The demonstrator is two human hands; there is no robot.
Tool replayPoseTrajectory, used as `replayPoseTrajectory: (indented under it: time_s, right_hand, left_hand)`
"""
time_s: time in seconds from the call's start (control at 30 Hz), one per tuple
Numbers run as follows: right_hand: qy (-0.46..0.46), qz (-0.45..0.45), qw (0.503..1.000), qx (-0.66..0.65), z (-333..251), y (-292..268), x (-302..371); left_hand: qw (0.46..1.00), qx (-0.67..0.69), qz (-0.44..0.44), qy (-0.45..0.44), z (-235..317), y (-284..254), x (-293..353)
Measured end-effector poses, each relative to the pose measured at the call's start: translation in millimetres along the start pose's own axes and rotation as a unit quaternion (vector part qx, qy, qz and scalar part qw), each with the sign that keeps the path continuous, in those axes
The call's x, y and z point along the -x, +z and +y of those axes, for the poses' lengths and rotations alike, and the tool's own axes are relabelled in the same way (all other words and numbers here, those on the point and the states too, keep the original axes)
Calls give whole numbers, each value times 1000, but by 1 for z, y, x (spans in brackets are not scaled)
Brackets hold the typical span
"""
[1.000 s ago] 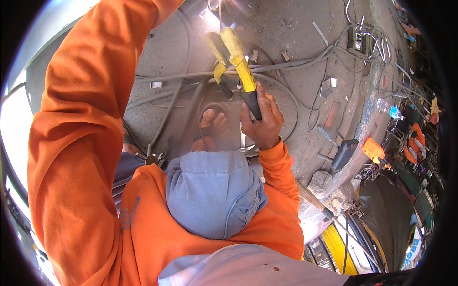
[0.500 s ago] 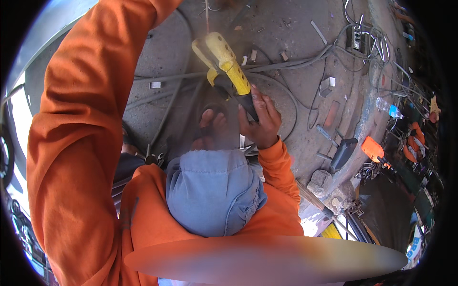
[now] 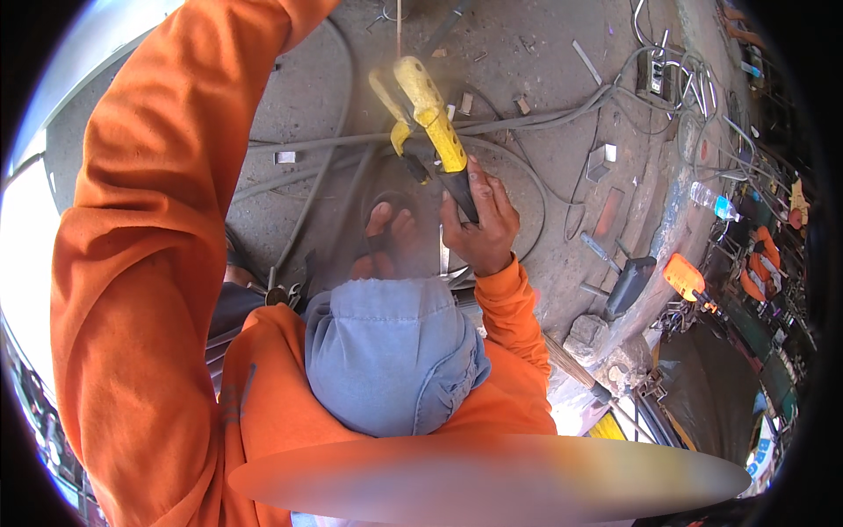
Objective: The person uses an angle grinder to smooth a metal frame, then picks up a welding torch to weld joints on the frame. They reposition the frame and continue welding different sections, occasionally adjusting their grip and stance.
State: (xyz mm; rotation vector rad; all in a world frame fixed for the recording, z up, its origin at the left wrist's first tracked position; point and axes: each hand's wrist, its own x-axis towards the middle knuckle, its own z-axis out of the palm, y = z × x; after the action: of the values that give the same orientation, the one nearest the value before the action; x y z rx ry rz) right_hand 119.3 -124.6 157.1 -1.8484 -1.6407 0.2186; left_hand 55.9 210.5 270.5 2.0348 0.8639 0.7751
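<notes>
Right hand (image 3: 483,228) has it: fingers and thumb closed around the black grip of a yellow welding electrode holder (image 3: 441,140), palm side toward the tool. And the line is the thing here! The holder's long axis runs away from that hand, up and slightly left, black end low at the fingers, yellow head high. The yellow-and-black lever (image 3: 403,140) sits on its left flank, clear of the fingers. From the head a thin electrode rod (image 3: 399,31) goes almost straight up, its far end lost past the top edge.

Over on the left, the orange left sleeve (image 3: 162,193) climbs to that same edge, angling rightward; the left hand is out of view, so no telling how it is set. So the right hand is the near one, right on the tool. Behind, thick grey cables (image 3: 562,117) cross the floor (image 3: 518,44); a foot (image 3: 403,233) shows just below the lever.
</notes>
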Motion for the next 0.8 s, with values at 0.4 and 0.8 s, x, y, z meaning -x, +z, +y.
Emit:
replayPoseTrajectory:
  time_s: [0.4, 0.8]
  right_hand:
    - [6, 8, 999, 34, 4, 4, 2]
    - [-7, 5, 1000, 16, -1, 2, 1]
  left_hand:
    - [1000, 19, -8, -12, 3, -5, 4]
    - [999, 13, -4, -52, 13, -6, 7]
